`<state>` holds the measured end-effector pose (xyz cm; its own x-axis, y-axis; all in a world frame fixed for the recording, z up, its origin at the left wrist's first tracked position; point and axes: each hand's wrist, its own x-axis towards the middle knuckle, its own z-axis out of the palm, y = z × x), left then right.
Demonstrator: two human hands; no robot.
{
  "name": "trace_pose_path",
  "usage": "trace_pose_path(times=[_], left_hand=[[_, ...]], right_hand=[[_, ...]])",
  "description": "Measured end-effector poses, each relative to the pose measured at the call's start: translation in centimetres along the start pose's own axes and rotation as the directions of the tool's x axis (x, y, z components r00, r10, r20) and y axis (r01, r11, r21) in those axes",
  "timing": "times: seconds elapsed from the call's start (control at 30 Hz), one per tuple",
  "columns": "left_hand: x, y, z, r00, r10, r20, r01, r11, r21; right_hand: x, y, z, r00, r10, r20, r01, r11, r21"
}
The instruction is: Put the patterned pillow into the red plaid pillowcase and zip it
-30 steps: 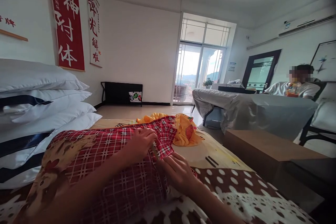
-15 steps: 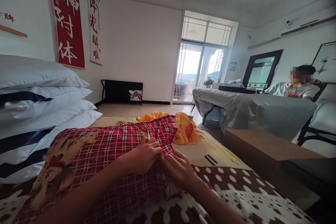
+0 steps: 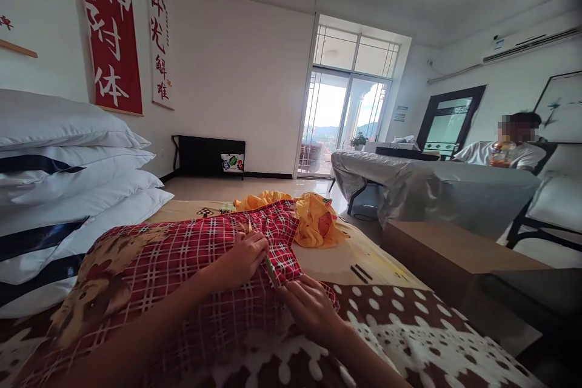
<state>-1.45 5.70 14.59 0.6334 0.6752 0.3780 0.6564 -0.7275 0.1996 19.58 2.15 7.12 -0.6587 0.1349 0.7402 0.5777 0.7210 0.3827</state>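
Observation:
A red plaid cloth (image 3: 191, 267) with brown animal prints lies spread over the bed in front of me. My left hand (image 3: 243, 254) rests on it with fingers curled, pinching the cloth's open edge. My right hand (image 3: 309, 306) is closed on the same edge a little nearer to me, and a thin strip of the edge (image 3: 270, 267) stretches between the two hands. A crumpled yellow-orange cloth (image 3: 313, 221) lies just beyond the plaid one.
White pillows (image 3: 68, 182) are stacked at my left. A brown-and-white spotted bedcover (image 3: 409, 327) lies under my arms. A wooden bench (image 3: 450, 254) stands by the bed's right side. Farther right, a person (image 3: 513, 145) sits behind a grey-covered table (image 3: 436, 188).
My hands have drawn apart along the cloth's edge: the left went slightly up and away, the right slid nearer to me, and a thin strip now shows between them.

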Motion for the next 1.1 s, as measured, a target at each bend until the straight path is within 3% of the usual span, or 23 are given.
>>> trace_pose_path(times=[0.1,0.23,0.37,0.57,0.77,0.97,1.1], left_hand=[[-0.8,1.2,0.4,0.994,0.098,-0.051,-0.092,0.990,0.107],[-2.0,2.4,1.5,0.974,0.226,0.000,-0.223,0.963,0.154],[-2.4,1.9,2.7,0.981,0.192,0.006,-0.192,0.977,0.097],[-2.2,1.1,3.8,0.982,0.191,0.001,-0.188,0.966,0.176],[-2.6,1.1,4.0,0.989,0.148,0.015,-0.149,0.987,0.061],[-3.2,1.2,4.6,0.970,0.244,-0.018,-0.225,0.918,0.326],[-2.9,1.9,4.9,0.978,0.193,-0.080,-0.152,0.920,0.362]], right_hand=[[0.3,0.2,-0.1,1.000,0.018,-0.006,-0.018,1.000,0.012],[0.8,0.5,-0.1,0.998,0.045,-0.049,-0.045,0.999,-0.002],[1.0,0.6,0.0,0.998,0.025,-0.058,-0.025,1.000,-0.002],[0.9,0.5,-0.2,0.999,0.010,-0.032,-0.012,0.999,-0.032],[0.6,0.7,0.2,1.000,0.021,-0.021,-0.022,0.999,-0.032],[0.6,1.0,0.6,0.999,0.044,-0.018,-0.044,0.999,-0.017],[0.9,1.1,0.8,0.998,0.047,-0.030,-0.047,0.999,-0.016]])
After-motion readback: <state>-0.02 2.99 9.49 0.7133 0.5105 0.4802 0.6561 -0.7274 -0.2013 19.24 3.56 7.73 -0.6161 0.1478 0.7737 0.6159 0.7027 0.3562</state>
